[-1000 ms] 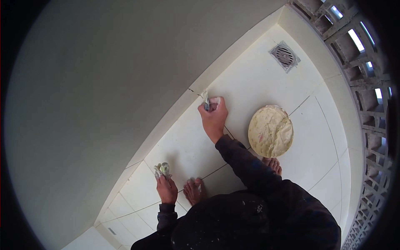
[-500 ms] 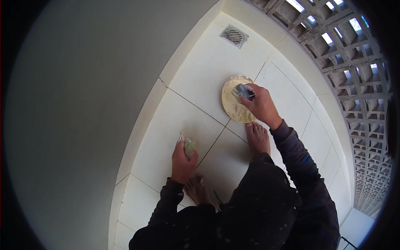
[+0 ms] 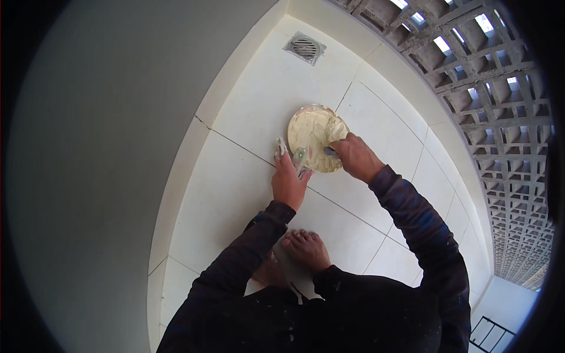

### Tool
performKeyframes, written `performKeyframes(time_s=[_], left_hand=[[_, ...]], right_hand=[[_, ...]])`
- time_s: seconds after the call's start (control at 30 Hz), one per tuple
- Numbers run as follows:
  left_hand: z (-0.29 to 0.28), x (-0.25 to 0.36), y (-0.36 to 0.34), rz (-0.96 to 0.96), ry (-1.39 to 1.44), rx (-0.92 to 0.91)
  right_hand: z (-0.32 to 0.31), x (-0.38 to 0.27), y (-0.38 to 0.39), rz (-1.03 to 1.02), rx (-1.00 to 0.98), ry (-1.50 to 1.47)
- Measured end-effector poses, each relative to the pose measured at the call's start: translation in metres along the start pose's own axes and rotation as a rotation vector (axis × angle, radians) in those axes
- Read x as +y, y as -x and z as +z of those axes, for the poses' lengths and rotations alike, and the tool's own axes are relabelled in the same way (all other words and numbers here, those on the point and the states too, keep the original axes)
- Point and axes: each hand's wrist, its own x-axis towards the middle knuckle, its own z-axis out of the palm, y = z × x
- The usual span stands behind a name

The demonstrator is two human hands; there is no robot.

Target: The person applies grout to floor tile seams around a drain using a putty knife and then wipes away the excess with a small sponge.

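A shallow round pan [image 3: 291,132] of cream-coloured paste [image 3: 312,130] lies on the tiled floor. My right hand [image 3: 358,157] is closed at its right edge on a grey-blue scraper [image 3: 331,152]. A thick lump of paste [image 3: 336,130] rises beside those fingers; much of the scraper is hidden. At the lower left edge of the pan, my left hand [image 3: 289,183] is closed on a pale green, see-through scraper [image 3: 301,156] smeared with paste. White paste also coats a left fingertip.
A square floor drain [image 3: 305,48] sits beyond the pan. A grey wall [image 3: 118,147] with a tiled skirting runs along the left. On the right is a pierced block wall [image 3: 471,88]. My bare feet [image 3: 307,249] are on the tiles below my hands.
My left hand has moved forward and right to the pan. My right hand has shifted to the pan's right edge, and a paste lump now shows there. My right foot has moved back from the pan.
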Motion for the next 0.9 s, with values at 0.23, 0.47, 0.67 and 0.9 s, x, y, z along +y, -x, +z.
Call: performKeyframes(time_s=[0.23,0.47,0.67,0.9], left_hand=[[0.007,-0.006,0.011,-0.037,0.014,0.053],[-0.003,-0.012,0.018,-0.055,-0.009,0.123],[-0.022,-0.009,0.018,-0.156,0.066,0.055],[0.003,-0.003,0.006,-0.065,0.066,0.097]], right_hand=[[0.003,-0.015,-0.008,-0.057,-0.148,-0.277],[-0.006,0.001,-0.015,0.277,-0.285,-1.108],[0.011,-0.014,-0.01,0.018,-0.012,-0.247],[0.027,-0.014,-0.016,0.008,-0.065,-0.333]])
